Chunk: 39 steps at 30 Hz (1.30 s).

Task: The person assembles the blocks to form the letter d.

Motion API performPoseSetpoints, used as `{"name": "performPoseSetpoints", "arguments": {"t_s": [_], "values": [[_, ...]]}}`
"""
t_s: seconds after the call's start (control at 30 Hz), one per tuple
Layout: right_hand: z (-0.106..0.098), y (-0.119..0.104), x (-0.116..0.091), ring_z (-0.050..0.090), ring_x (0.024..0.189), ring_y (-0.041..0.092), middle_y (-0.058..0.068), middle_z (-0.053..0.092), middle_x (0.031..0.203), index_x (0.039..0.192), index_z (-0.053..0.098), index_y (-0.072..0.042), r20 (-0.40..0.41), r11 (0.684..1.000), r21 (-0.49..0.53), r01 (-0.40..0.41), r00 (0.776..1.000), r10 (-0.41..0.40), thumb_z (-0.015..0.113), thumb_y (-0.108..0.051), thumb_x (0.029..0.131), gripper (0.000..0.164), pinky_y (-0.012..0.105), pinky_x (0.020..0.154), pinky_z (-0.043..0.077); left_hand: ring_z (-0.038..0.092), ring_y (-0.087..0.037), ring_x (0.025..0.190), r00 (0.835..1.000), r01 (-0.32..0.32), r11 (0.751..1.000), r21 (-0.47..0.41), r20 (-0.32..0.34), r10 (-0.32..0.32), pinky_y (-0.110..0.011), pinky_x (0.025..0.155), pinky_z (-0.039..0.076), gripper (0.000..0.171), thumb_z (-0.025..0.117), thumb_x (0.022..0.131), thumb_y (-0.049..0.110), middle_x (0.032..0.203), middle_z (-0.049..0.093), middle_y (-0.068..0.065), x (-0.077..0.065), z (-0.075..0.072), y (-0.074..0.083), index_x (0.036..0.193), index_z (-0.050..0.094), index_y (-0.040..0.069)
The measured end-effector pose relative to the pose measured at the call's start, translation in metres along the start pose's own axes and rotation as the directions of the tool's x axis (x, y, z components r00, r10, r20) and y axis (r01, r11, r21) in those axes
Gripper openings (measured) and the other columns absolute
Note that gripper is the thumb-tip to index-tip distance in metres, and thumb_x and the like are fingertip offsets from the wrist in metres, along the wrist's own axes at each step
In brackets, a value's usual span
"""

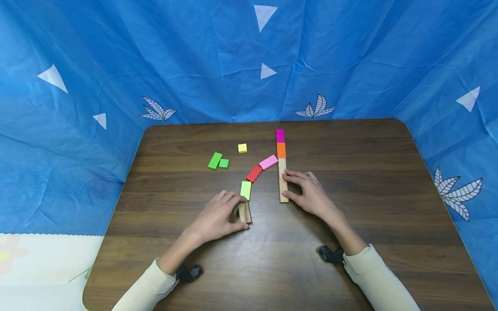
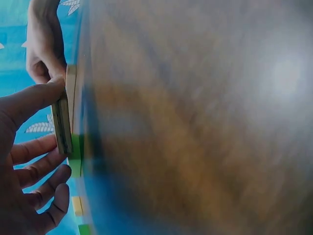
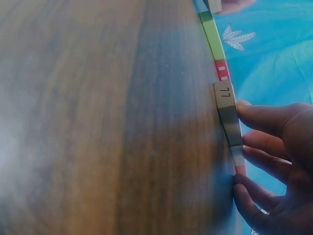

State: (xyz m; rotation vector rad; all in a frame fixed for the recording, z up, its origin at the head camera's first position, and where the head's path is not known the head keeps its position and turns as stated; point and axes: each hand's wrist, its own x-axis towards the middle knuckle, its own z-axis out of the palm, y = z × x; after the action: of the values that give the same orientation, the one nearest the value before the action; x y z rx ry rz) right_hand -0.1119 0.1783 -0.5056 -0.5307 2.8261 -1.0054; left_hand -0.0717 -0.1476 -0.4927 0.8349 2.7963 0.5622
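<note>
My left hand pinches a dark-striped wooden block between its thumb and fingertips. This block lies against the near end of a light green block. In the left wrist view, the striped block shows edge-on between thumb and fingers. My right hand touches a pale wooden block with its thumb and fingertips. That block is at the near end of a straight row, with another pale block, an orange block and a magenta block beyond it.
A red block and a pink block curve from the light green block to the straight row. Farther left lie a yellow block and two green blocks. Blue cloth hangs behind the wooden table.
</note>
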Motion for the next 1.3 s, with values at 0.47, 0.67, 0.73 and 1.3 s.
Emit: {"name": "performPoseSetpoints", "arguments": {"t_s": [0.47, 0.67, 0.73, 1.3], "values": [[0.001, 0.002, 0.001, 0.057, 0.146, 0.036, 0.011, 0.058, 0.162, 0.149, 0.064, -0.007, -0.001, 1.000, -0.001, 0.002, 1.000, -0.002, 0.083, -0.026, 0.096, 0.059, 0.054, 0.115, 0.041, 0.062, -0.018, 0.119, 1.000, 0.013, 0.997, 0.073, -0.018, -0.012, -0.046, 0.106, 0.056, 0.075, 0.092, 0.077, 0.061, 0.131, 0.069, 0.006, -0.006, 0.010, 0.007, 0.138, 0.067, 0.023], [0.000, 0.000, 0.000, 0.056, 0.146, 0.036, 0.011, 0.057, 0.162, 0.149, 0.064, -0.007, 0.004, 1.000, 0.004, -0.002, 1.000, 0.002, 0.084, -0.026, 0.096, 0.060, 0.055, 0.115, 0.041, 0.063, -0.017, 0.120, 0.997, -0.019, 0.997, 0.078, -0.067, 0.024, -0.046, 0.104, 0.057, 0.072, 0.090, 0.080, 0.061, 0.131, 0.069, 0.008, -0.014, 0.004, 0.006, 0.138, 0.068, 0.025], [0.000, 0.000, 0.000, 0.056, 0.147, 0.036, 0.011, 0.057, 0.162, 0.149, 0.064, -0.007, 0.002, 1.000, 0.005, -0.002, 1.000, 0.002, 0.084, -0.026, 0.096, 0.060, 0.055, 0.115, 0.041, 0.062, -0.015, 0.121, 0.995, -0.061, 0.996, 0.068, -0.075, 0.066, -0.043, 0.104, 0.057, 0.059, 0.088, 0.087, 0.053, 0.132, 0.069, 0.010, -0.017, -0.001, 0.005, 0.136, 0.070, 0.027], [-0.001, -0.001, 0.001, 0.056, 0.147, 0.036, 0.010, 0.056, 0.163, 0.150, 0.063, -0.008, 0.017, 1.000, 0.008, -0.020, 1.000, 0.020, 0.083, -0.028, 0.097, 0.060, 0.054, 0.114, 0.040, 0.052, -0.016, 0.139, 0.957, -0.274, 0.954, 0.120, 0.134, 0.258, -0.045, 0.111, 0.049, 0.048, 0.067, 0.107, 0.040, 0.171, 0.046, 0.012, -0.042, -0.019, -0.005, 0.154, 0.058, 0.042]]}}
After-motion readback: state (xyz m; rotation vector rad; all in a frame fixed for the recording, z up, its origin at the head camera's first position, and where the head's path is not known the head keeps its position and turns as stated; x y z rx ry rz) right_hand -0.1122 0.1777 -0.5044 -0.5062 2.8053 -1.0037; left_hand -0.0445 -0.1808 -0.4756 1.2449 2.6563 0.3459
